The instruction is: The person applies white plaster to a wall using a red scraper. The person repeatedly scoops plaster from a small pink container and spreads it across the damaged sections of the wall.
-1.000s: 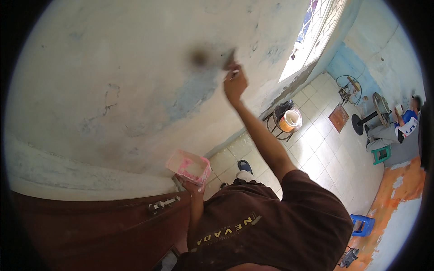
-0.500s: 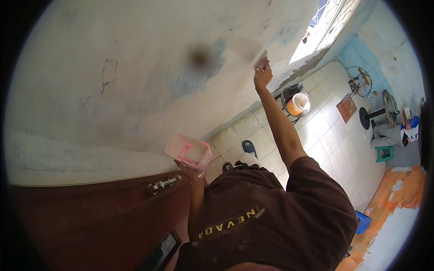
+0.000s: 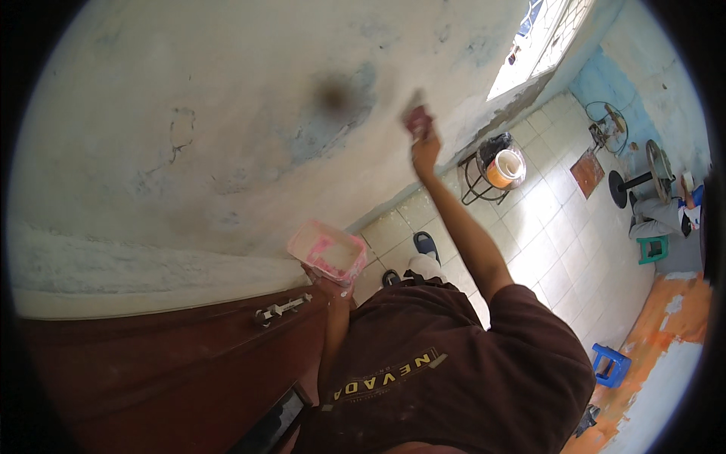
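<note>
A: Location of the scraper (image 3: 418, 122)?
B: Raised in front of the wall (image 3: 227, 91), left of and below the window (image 3: 525, 64) in this view. Its outline is blurred; whether the blade touches the plaster cannot be determined.

A: Who has it?
B: The right hand (image 3: 426, 153), arm extended. The fingers are closed round the handle, though motion blur hides their exact placement.

A: And the tub (image 3: 357, 263)?
B: In the left hand (image 3: 331, 287), held low, close to the wall. The fingers grip it from below and along the near side. Pink residue marks the inside and rim.

A: Condition of the wall?
B: Pale coating, uneven, with blue-grey patches and dark marks.

A: Surroundings?
B: The door (image 3: 174, 371), dark red, stands at lower left, its metal bolt (image 3: 283, 309) near the tub. Beyond the right arm, an orange and white bucket (image 3: 501, 172) sits on a round stool (image 3: 484, 191) on the tiled floor (image 3: 537, 253). Far right, a seated co-worker (image 3: 662, 216) is partly visible above a green stool (image 3: 653, 249); a blue stool (image 3: 611, 365) stands nearer.
</note>
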The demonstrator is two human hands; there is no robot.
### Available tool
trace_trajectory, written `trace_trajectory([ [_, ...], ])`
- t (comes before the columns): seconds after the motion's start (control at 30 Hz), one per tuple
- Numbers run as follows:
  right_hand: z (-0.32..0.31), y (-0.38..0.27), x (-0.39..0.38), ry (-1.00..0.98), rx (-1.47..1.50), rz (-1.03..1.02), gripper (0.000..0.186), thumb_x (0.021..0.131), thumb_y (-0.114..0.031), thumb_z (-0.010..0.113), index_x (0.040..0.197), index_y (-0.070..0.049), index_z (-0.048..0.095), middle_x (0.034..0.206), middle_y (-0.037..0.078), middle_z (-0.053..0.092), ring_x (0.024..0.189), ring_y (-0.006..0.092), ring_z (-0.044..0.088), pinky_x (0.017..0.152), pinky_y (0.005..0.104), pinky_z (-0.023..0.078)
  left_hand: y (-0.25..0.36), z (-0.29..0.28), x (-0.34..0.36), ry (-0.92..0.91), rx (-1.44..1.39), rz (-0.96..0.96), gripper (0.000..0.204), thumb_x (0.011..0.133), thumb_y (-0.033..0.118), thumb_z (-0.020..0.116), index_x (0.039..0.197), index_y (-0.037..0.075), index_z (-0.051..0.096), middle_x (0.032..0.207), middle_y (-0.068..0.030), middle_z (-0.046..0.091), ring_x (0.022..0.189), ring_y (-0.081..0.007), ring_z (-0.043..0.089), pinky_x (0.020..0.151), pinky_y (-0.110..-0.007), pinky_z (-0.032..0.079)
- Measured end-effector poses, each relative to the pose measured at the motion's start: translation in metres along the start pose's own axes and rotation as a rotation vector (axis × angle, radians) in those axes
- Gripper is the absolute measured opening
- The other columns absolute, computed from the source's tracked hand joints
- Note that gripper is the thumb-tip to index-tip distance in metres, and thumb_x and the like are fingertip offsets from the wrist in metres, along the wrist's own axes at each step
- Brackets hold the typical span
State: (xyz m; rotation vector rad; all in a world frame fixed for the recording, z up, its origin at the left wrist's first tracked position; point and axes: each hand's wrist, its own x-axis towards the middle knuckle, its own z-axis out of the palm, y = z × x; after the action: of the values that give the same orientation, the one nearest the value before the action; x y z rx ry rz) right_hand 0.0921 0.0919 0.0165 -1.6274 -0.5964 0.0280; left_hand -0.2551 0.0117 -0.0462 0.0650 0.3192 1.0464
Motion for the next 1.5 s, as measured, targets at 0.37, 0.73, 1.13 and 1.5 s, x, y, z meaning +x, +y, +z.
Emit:
trace_trajectory([
  [0.37,0.072,-0.071,-0.038,-0.123,-0.239,-0.277,0.036,0.088,-0.008,0.061,0.124,-0.003,0.065,0.077,0.015,0.069,0.066,0.0330,0.068,0.065,0.0406,0.052,-0.003,-0.024,0.013,-0.024,0.138,0.040,0.059,0.097,0.059,0.047,0.141,0.019,0.047,0.139,-0.0046,0.053,0.128,-0.0306,0.051,0.107,-0.054,0.044],
  [0.73,-0.038,0.051,0.050,0.191,-0.205,0.093,0.019,0.101,-0.010,0.049,0.109,0.003,0.060,0.086,0.011,0.070,0.082,0.0216,0.071,0.077,0.0374,0.055,0.002,-0.073,0.023,-0.118,0.132,0.083,0.070,0.092,0.062,0.055,0.144,0.016,0.045,0.149,-0.0082,0.045,0.135,-0.0340,0.044,0.113,-0.058,0.034],
  [1.13,0.039,-0.063,-0.069,-0.751,0.273,-0.334,0.030,0.090,-0.003,0.057,0.119,-0.005,0.051,0.094,0.016,0.069,0.082,0.0371,0.069,0.073,0.0445,0.054,0.020,0.010,0.049,0.118,0.107,0.319,0.059,0.096,0.055,0.049,0.139,0.016,0.051,0.139,-0.0071,0.056,0.126,-0.0332,0.053,0.102,-0.057,0.048],
  [1.5,-0.028,0.217,0.116,-0.369,0.881,0.618,0.027,0.103,-0.020,0.051,0.094,0.004,0.057,0.085,0.016,0.066,0.089,0.0320,0.069,0.085,0.0522,0.060,-0.015,0.022,0.055,0.084,0.066,0.224,0.059,0.094,0.054,0.055,0.138,0.016,0.053,0.136,-0.0062,0.058,0.125,-0.0335,0.054,0.102,-0.057,0.047],
])
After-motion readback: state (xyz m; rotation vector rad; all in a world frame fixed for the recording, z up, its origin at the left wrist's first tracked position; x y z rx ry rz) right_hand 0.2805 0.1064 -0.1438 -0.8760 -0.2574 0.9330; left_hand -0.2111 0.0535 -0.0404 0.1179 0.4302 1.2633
